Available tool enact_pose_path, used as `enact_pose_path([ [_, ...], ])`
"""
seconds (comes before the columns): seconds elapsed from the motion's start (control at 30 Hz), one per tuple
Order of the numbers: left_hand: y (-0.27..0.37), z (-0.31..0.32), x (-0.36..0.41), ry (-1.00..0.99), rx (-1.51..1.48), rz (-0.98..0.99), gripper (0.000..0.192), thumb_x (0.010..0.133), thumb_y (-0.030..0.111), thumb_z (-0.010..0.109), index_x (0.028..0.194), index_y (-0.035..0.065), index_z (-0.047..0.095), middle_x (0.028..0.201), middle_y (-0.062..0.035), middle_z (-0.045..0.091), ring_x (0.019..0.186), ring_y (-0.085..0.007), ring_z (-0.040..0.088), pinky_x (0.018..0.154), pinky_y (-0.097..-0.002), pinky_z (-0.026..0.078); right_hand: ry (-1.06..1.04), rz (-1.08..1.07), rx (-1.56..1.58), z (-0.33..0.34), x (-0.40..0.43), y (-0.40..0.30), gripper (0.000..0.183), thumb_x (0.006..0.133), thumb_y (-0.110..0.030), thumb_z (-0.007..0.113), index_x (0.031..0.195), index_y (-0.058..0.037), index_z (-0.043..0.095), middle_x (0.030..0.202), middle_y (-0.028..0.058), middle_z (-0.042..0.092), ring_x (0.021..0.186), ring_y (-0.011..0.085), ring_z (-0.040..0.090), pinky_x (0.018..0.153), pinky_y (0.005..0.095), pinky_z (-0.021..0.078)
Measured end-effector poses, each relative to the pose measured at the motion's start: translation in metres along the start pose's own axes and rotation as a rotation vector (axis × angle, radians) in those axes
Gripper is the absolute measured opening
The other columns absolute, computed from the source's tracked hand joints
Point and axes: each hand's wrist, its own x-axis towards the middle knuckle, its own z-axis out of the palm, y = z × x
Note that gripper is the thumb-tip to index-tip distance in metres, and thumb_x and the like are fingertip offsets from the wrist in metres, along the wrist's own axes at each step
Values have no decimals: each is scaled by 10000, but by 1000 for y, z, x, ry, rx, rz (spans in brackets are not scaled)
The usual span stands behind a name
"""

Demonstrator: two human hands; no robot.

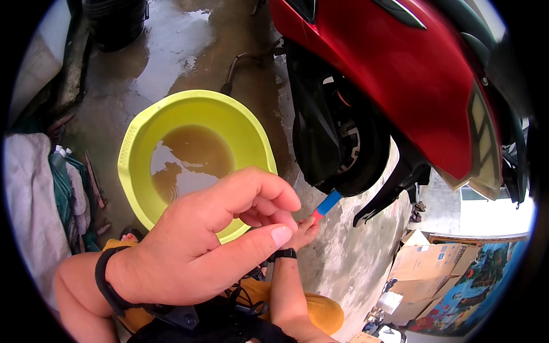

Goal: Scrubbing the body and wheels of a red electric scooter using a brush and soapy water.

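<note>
My left hand (206, 240) is raised close to the camera, fingers curled and thumb near the fingertips; no object shows in it, though the space inside the fingers is partly hidden. Beyond it, lower and to the right, my right hand (304, 231) grips the pink end of a blue and pink brush or scrubber (329, 203), whose exact kind I cannot tell. The blue end points toward the rear wheel (369, 163) of a red motor scooter (399, 85). A yellow-green plastic basin (248, 124) holding shallow brownish water stands behind my left hand.
Wet concrete floor (184, 55) surrounds the basin. A black bucket (116, 25) stands at the top left. Cloths (34, 184) hang or lie at the left. Cardboard boxes (429, 266) and a colourful picture panel (480, 283) are at the lower right.
</note>
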Motion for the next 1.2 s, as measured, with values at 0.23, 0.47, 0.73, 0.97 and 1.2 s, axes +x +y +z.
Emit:
enact_pose_path([
  [0.23,13,0,-10,299,-225,42,303,917,27,577,1208,2,497,1010,-84,643,975,-129,618,907,-278,476,-767,-235,175,39,-113,-111,194,1004,-236,544,981,-44,542,681,3,530,582,93,500,553,249,423],
  [0.47,26,7,-20,426,-217,180,354,906,62,589,1234,3,470,983,-95,651,926,-149,618,893,-301,469,-1338,161,-88,189,-107,-36,226,962,-203,562,968,14,627,651,115,603,601,193,618,551,345,477],
  [0.73,26,18,-24,423,-162,102,290,898,48,576,1175,13,500,941,-77,654,877,-151,623,852,-285,476,-1559,683,106,227,-170,40,236,922,-210,504,848,-11,607,627,76,578,441,203,535,436,370,451],
  [0.97,22,25,-22,397,-118,105,270,901,48,572,1159,20,501,934,-67,653,863,-154,622,833,-290,490,-1053,28,-414,184,-126,-20,276,945,-279,563,1028,-26,638,868,210,673,746,351,661,677,429,505],
  [1.2,23,30,-23,399,-97,83,255,911,62,575,1154,26,508,936,-65,653,863,-142,619,838,-284,483,-996,-281,-32,56,-66,-129,220,968,-238,591,1008,-23,600,759,128,631,687,188,620,637,315,477],
])
